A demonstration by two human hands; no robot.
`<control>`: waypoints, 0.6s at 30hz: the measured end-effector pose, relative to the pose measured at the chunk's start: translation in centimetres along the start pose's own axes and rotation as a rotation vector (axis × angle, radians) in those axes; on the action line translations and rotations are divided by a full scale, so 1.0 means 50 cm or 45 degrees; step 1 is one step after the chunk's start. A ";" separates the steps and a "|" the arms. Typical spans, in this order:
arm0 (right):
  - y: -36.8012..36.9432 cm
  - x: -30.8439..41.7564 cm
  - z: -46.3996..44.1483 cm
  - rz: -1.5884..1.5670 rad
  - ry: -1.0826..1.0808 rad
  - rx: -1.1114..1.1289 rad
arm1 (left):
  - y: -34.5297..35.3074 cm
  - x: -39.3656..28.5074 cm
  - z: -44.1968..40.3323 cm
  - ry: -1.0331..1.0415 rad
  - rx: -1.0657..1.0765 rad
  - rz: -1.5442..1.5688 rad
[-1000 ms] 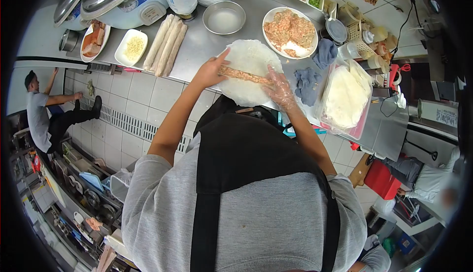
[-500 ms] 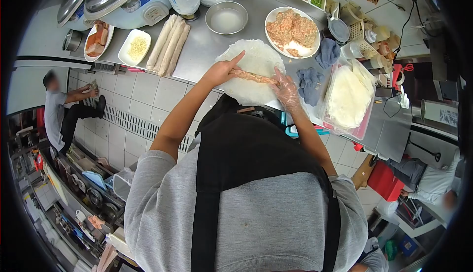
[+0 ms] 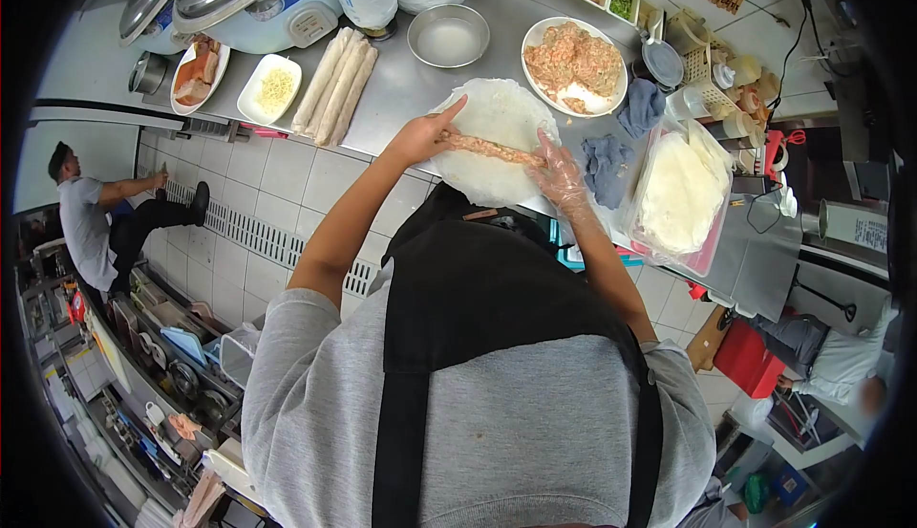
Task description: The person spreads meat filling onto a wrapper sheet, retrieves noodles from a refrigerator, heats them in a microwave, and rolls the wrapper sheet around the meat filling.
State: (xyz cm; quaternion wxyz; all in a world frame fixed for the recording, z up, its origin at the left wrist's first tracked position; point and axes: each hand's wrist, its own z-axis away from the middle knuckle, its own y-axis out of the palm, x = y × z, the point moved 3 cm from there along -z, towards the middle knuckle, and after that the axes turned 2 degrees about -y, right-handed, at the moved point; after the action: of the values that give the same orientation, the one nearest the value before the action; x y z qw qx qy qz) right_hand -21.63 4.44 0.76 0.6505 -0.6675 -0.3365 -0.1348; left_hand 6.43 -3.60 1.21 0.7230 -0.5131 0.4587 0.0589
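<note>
A round, pale, thin wrapper [image 3: 497,106] lies at the counter's front edge. A strip of pinkish minced filling [image 3: 492,149] runs across its middle. My bare left hand [image 3: 418,140] is at the wrapper's left side by one end of the strip, thumb stretched over the sheet and other fingers curled, partly hidden. On the opposite side, my right hand [image 3: 562,179], in a clear plastic glove, grips the wrapper's edge at the strip's other end. Behind the wrapper stands a white bowl [image 3: 528,67] of the same minced filling [image 3: 571,55].
Rolled wrappers [image 3: 332,84], a dish of pale shreds [image 3: 250,107] and a metal bowl [image 3: 449,36] stand to the left and behind. Blue cloths [image 3: 605,167] and a tub of stacked wrappers [image 3: 680,189] are at right. One co-worker [image 3: 88,217] sits at far left.
The view has shifted slightly. My hands keep nearly the same hold at the two ends of the strip. The co-worker at far left has leaned back.
</note>
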 end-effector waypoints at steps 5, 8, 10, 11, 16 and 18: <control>-0.010 0.003 -0.005 -0.023 0.015 0.029 | -0.028 0.004 0.016 0.075 -0.146 0.066; -0.004 -0.005 -0.005 0.056 0.056 0.108 | -0.029 0.017 0.018 -0.094 -0.016 0.127; -0.003 -0.016 -0.004 -0.051 0.090 0.077 | -0.030 0.022 0.022 -0.134 -0.011 0.109; -0.007 -0.006 -0.005 -0.052 0.084 0.077 | -0.030 0.021 0.025 -0.050 -0.080 0.205; -0.019 0.006 0.005 -0.211 0.029 -0.306 | -0.029 0.039 0.033 0.070 -0.105 0.194; -0.012 -0.001 0.007 -0.276 0.101 -0.317 | -0.025 0.048 0.038 0.066 -0.177 0.151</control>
State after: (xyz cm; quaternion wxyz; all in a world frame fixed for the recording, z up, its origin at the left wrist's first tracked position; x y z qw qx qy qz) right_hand -22.11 4.71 1.14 0.5572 -0.6968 -0.3612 -0.2709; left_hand 9.63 -3.57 0.45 0.6689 -0.5352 0.5017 0.1201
